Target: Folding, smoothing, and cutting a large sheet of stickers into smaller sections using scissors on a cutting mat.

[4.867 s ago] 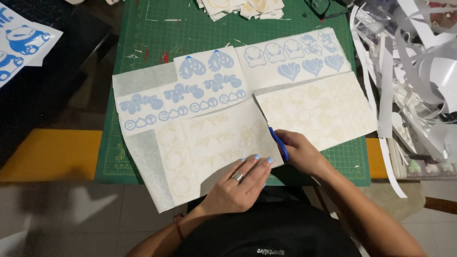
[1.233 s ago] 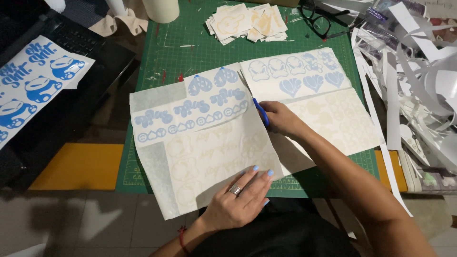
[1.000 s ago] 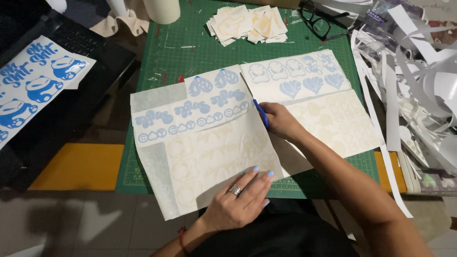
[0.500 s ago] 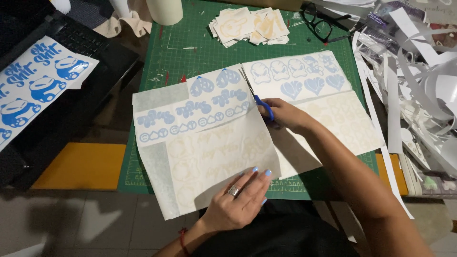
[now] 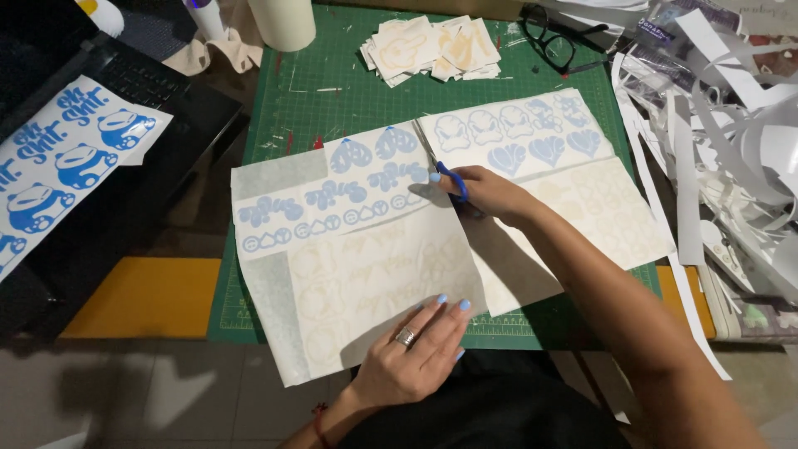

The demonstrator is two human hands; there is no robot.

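Two hands work on a large sticker sheet (image 5: 366, 266) lying on the green cutting mat (image 5: 332, 91) that covers the surface: the right hand (image 5: 490, 193) has its fingers closed around blue-handled scissors (image 5: 445, 170), whose blades lie in the cut between the sheet's two halves. The left hand (image 5: 411, 357) rests flat with fingers spread and grasping nothing, pressing the sheet's near edge. A stack of cut stickers (image 5: 432, 48) sits at the mat's far edge, with paper scraps (image 5: 731, 141) heaped to the right.

The cutting mat (image 5: 349, 91) is green with a pale grid. The sticker sheets (image 5: 357, 249) are cream, printed with light-blue shapes and faint cream ones. The scissors (image 5: 453, 181) have blue handles. The fingernails (image 5: 453, 305) are painted light blue. The glasses (image 5: 553, 41) are black-framed.
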